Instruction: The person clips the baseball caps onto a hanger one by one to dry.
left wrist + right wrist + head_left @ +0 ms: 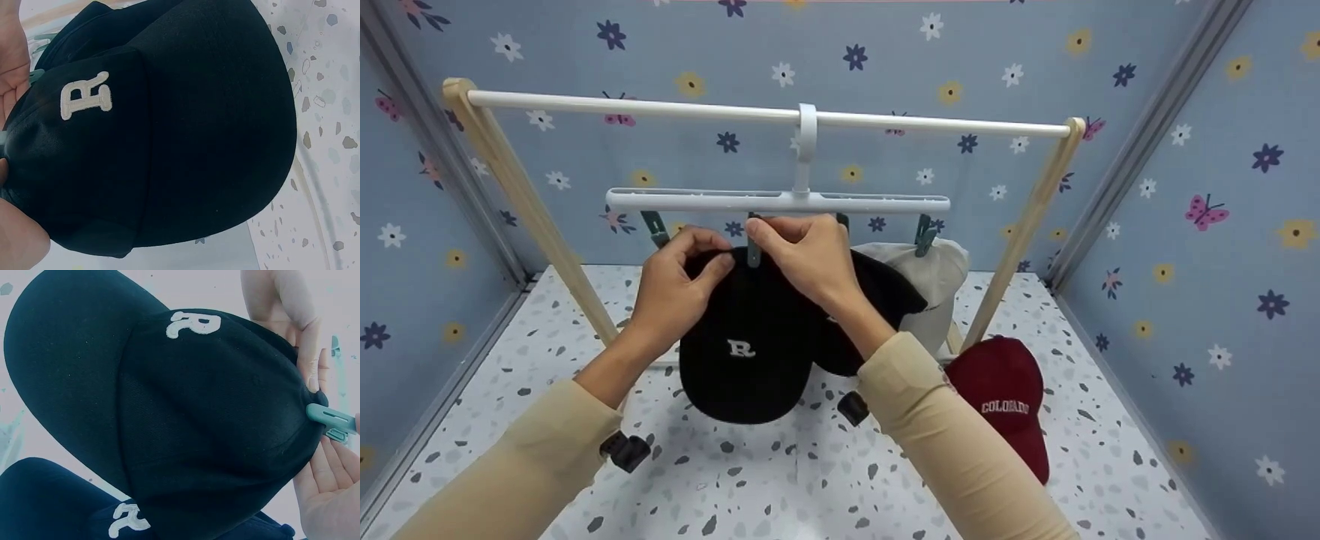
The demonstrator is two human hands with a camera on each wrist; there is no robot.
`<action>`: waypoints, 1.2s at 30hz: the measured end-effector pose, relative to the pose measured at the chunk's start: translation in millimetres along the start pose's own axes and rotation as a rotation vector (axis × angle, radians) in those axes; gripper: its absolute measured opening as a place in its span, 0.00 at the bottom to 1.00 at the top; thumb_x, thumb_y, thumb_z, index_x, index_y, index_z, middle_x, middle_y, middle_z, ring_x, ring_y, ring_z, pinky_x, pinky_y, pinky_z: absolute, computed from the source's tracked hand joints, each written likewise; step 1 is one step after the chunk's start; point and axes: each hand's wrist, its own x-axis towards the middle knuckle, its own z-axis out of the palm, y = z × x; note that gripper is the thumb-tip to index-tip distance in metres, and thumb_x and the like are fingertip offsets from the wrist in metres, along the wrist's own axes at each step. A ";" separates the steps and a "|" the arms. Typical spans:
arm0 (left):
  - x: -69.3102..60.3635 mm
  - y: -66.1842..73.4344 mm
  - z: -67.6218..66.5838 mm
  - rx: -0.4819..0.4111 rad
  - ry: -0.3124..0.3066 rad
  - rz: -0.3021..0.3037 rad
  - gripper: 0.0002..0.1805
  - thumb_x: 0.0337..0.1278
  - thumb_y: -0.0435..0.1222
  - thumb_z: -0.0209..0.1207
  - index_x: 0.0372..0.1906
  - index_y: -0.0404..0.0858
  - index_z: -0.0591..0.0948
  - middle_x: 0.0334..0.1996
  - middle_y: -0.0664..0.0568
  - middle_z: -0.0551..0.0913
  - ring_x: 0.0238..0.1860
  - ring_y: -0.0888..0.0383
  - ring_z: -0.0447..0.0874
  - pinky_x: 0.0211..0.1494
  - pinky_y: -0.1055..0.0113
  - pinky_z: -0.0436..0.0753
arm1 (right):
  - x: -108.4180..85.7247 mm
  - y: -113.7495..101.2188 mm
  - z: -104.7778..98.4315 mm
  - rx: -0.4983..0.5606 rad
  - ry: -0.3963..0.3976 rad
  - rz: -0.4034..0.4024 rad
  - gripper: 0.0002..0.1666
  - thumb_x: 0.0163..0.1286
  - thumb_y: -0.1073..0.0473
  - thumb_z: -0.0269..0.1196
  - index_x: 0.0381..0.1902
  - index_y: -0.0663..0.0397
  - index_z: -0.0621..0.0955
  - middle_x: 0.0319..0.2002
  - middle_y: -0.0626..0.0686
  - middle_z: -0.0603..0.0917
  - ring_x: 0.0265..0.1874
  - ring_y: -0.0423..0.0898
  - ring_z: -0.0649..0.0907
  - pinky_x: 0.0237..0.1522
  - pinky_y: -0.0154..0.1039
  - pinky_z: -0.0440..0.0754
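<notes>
A black cap [746, 315] with a white letter R hangs front-down below the white hanger [705, 201]. My left hand [669, 283] pinches the cap's upper edge between thumb and fingers. At that same edge a dark green clip [754, 251] bites the fabric, and my right hand [812, 259] pinches the clip's upper end. The right wrist view shows the clip [332, 419] seated on the bunched cap. Just right of it hangs a second black cap [877, 300], partly hidden behind my right hand. Part of my left thumb [22, 233] shows in the left wrist view.
The hanger hooks over a white rod [645, 105] on a wooden frame [532, 202]. A pale grey cap [937, 281] hangs at the right under another clip [925, 236]. One more clip [655, 227] hangs at the left. A dark red cap [1005, 390] lies by my right sleeve.
</notes>
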 end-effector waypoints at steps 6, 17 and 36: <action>-1.3 -0.1 0.3 -0.021 -0.017 -0.013 0.10 0.79 0.39 0.61 0.56 0.40 0.81 0.48 0.53 0.84 0.49 0.60 0.81 0.54 0.71 0.77 | -1.1 1.6 0.0 0.009 -0.002 0.003 0.17 0.75 0.46 0.70 0.52 0.48 0.92 0.45 0.44 0.93 0.44 0.34 0.89 0.49 0.34 0.85; -2.0 2.1 1.9 0.008 -0.039 -0.032 0.12 0.80 0.41 0.60 0.58 0.40 0.80 0.52 0.53 0.85 0.54 0.61 0.82 0.59 0.69 0.76 | -2.6 7.7 -0.8 0.000 0.009 -0.037 0.19 0.75 0.46 0.70 0.55 0.51 0.91 0.48 0.47 0.93 0.47 0.35 0.90 0.51 0.33 0.86; -0.7 1.0 3.2 0.038 -0.044 0.023 0.13 0.81 0.38 0.58 0.62 0.41 0.78 0.62 0.51 0.83 0.67 0.52 0.79 0.75 0.49 0.71 | -6.7 10.5 -15.7 -0.021 -0.015 -0.073 0.22 0.76 0.45 0.69 0.60 0.50 0.89 0.52 0.46 0.92 0.49 0.37 0.90 0.53 0.33 0.85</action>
